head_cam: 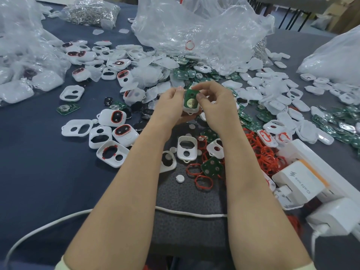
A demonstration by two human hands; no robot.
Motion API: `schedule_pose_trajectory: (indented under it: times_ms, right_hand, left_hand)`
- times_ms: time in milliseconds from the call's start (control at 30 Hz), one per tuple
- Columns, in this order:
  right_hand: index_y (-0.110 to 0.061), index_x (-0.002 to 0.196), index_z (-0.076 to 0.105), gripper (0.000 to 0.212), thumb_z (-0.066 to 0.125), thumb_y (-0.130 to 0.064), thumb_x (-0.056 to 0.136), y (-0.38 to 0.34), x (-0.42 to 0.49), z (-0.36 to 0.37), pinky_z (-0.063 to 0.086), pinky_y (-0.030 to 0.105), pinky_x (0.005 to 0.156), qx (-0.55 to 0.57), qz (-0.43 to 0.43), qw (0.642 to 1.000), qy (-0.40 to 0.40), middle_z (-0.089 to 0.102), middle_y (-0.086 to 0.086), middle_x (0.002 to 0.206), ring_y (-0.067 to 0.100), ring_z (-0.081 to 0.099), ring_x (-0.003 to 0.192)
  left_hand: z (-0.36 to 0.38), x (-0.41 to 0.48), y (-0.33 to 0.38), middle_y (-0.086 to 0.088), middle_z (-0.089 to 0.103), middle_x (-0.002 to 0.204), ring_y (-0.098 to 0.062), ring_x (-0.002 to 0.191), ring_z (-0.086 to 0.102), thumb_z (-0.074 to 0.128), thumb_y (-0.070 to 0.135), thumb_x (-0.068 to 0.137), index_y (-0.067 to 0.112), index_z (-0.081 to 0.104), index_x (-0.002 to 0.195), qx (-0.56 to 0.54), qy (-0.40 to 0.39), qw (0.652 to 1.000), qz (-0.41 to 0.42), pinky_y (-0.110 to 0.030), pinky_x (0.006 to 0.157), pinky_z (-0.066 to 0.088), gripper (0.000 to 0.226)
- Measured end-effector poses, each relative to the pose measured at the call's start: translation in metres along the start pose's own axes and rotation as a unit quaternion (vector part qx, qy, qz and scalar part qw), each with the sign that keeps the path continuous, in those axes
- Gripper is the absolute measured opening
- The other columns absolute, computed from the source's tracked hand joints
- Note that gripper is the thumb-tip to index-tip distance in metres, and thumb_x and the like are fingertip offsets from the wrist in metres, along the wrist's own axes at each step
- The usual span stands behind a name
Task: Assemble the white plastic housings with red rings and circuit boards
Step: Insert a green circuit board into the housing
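Both hands hold one white housing (191,111) with a green circuit board (190,99) seated in it.
The housing is raised above mid-surface (48,182). The left hand (171,108) grips its left edge with curled fingers (180,91). The right hand (216,106) pinches the board's right edge. Empty housings (187,148) and red rings (202,181) lie scattered below.

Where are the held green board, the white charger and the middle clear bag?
green board (190,99): head view, its middle.
white charger (301,185): head view, top face.
clear bag (194,26): head view, crumpled front.
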State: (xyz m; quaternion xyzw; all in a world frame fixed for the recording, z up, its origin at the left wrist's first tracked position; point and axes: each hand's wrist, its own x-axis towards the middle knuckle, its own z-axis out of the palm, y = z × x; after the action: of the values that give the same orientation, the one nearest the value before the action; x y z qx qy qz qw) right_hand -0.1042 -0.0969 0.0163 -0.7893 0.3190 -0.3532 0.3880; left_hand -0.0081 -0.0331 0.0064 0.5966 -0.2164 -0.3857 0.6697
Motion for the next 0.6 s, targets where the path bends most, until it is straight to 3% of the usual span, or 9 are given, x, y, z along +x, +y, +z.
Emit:
schedule_pose_trajectory:
  times_ms: [133, 300, 467, 600]
  right_hand:
    - [-0.023, 0.097, 0.066, 0.022, 0.054, -0.005, 0.093, 0.0005, 0.0005, 0.0001, 0.039, 0.006, 0.059, 0.009, 0.011, 1.0, -0.002, 0.057, -0.011, 0.077, 0.002, 0.051, 0.067]
    - [-0.024, 0.098, 0.066, 0.022, 0.053, -0.006, 0.093, 0.0024, 0.0013, 0.0024, 0.04, 0.01, 0.061, 0.003, 0.011, 1.0, 0.003, 0.058, -0.008, 0.078, 0.003, 0.051, 0.066]
    - [-0.023, 0.104, 0.067, 0.023, 0.053, -0.009, 0.094, 0.006, 0.0041, 0.0065, 0.041, 0.012, 0.069, -0.044, 0.003, 0.999, 0.011, 0.061, 0.007, 0.102, 0.01, 0.054, 0.08]
    - [-0.023, 0.108, 0.068, 0.023, 0.053, -0.011, 0.094, 0.0076, 0.004, 0.0093, 0.036, 0.003, 0.066, -0.071, -0.009, 0.997, 0.027, 0.059, 0.009, 0.108, 0.013, 0.053, 0.085]
  left_hand:
    - [0.0001, 0.0009, -0.0004, -0.012, 0.068, 0.1, -0.018, 0.079, 0.069, 0.037, 0.029, 0.105, 0.02, 0.056, 0.09, -0.013, 0.001, 1.0, -0.003, -0.025, 0.058, 0.057, 0.025]
    - [0.0001, 0.0024, -0.0012, -0.012, 0.069, 0.095, -0.018, 0.077, 0.07, 0.038, 0.031, 0.104, 0.017, 0.057, 0.092, -0.026, -0.003, 1.0, -0.003, -0.029, 0.063, 0.058, 0.026]
    - [0.0005, 0.0019, -0.0004, -0.014, 0.068, 0.101, -0.02, 0.083, 0.069, 0.037, 0.03, 0.105, 0.017, 0.056, 0.094, -0.024, -0.004, 1.0, -0.006, -0.027, 0.062, 0.058, 0.025]
    - [-0.0003, 0.002, -0.0019, -0.014, 0.067, 0.107, -0.021, 0.09, 0.068, 0.046, 0.024, 0.102, 0.017, 0.056, 0.097, -0.014, -0.008, 1.0, 0.0, -0.029, 0.069, 0.06, 0.013]
